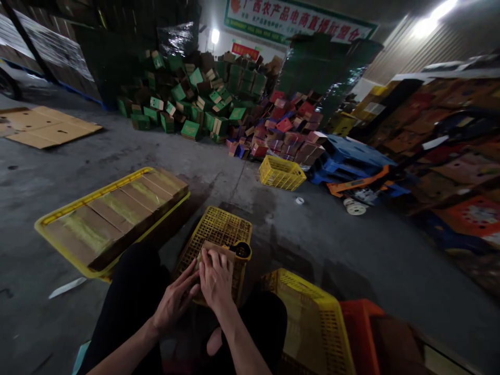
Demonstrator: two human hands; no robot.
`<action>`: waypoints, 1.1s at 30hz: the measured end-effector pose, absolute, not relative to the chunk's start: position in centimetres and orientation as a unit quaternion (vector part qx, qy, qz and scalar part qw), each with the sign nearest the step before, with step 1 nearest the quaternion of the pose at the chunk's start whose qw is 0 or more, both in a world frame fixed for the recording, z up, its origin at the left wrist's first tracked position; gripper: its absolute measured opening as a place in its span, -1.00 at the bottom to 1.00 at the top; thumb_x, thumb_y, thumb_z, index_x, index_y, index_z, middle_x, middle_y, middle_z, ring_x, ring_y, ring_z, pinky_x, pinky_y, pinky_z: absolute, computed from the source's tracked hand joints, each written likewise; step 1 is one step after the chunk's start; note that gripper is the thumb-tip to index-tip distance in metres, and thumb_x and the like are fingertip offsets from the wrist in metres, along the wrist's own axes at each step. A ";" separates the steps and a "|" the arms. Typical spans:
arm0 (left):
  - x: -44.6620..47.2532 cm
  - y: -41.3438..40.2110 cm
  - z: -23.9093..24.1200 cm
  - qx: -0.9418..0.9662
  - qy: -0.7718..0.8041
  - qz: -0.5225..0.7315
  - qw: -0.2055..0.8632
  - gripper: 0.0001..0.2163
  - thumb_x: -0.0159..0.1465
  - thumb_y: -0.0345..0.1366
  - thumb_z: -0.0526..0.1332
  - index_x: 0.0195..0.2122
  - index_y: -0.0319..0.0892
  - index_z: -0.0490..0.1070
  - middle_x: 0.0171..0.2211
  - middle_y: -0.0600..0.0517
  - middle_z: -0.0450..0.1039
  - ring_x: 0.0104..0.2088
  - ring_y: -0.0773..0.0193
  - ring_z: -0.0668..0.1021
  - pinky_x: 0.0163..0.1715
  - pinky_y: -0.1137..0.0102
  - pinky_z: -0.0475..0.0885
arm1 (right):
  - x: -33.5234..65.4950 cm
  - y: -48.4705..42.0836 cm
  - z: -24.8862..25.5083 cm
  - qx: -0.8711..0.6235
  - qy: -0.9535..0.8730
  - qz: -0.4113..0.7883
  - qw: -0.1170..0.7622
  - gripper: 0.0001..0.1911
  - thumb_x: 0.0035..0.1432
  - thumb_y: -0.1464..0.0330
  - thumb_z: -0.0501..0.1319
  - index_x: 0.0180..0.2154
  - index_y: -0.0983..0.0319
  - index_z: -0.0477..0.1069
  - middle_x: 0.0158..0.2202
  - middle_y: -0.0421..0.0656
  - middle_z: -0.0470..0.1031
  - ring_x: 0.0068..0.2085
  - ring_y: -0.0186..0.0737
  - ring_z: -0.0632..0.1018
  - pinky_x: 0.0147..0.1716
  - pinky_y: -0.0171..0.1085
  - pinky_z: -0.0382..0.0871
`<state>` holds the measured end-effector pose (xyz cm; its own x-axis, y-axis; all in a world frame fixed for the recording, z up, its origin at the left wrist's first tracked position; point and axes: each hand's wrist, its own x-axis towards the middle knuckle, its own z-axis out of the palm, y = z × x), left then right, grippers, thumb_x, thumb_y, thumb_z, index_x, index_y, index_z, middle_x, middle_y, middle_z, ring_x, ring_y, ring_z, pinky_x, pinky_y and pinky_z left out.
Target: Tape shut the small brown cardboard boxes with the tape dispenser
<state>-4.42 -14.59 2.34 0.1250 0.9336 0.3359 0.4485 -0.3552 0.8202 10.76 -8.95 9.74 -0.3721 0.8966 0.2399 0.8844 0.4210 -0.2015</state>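
Note:
A small brown cardboard box (229,255) sits on an upturned yellow plastic crate (222,221) between my knees. My right hand (216,276) lies over the top of the box, fingers stretched out and covering much of it. Along the left side of the box rests my left hand (176,301), its fingers extended and close together, touching or almost touching it. A tape dispenser (242,251), black and yellow, lies on the crate just right of the box. The hands hide most of the box's near side.
Left stands a yellow crate (42,224) of taped cardboard boxes (125,208). Near my right knee are another yellow crate (332,307) and a red bin (357,333). Farther off: a yellow basket (282,174), tape roll (299,200), piled boxes (191,130), blue pallets (347,151) and a pallet jack (359,182).

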 end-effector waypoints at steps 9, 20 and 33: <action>-4.1 -15.2 1.9 0.686 0.512 0.429 0.289 -0.58 0.49 -0.17 0.01 0.36 0.03 0.23 0.40 0.01 0.12 0.30 0.09 0.35 0.27 0.22 0.34 | 13.1 -12.8 9.4 -0.498 -0.850 0.030 0.168 -0.50 0.41 0.34 0.04 0.34 0.16 0.22 0.36 -0.16 0.26 0.33 -0.05 0.26 0.28 -0.02 0.28; -3.6 -14.9 3.0 0.735 0.520 0.398 0.175 -0.60 0.44 -0.15 0.11 0.28 0.03 0.35 0.29 -0.02 0.32 0.27 0.03 0.39 0.26 0.12 0.35 | 15.7 -17.0 8.1 -0.525 -0.827 0.013 0.199 -0.46 0.40 0.34 0.03 0.37 0.14 0.16 0.29 -0.08 0.36 0.28 -0.04 0.38 0.25 0.00 0.37; -5.0 -14.5 3.0 0.810 0.478 0.318 0.123 -0.61 0.46 -0.13 0.08 0.30 0.14 0.31 0.17 0.02 0.47 0.12 0.10 0.49 0.07 0.19 0.37 | 16.0 -17.3 7.1 -0.581 -0.786 0.005 0.210 -0.44 0.43 0.33 -0.01 0.40 0.13 0.07 0.25 -0.05 0.39 0.23 -0.05 0.42 0.21 -0.02 0.39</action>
<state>-5.04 -14.46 3.03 0.3412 0.8518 0.3976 0.6946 -0.5135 0.5039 16.03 -17.28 7.14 -0.2362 0.9156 0.3255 0.9118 0.3247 -0.2516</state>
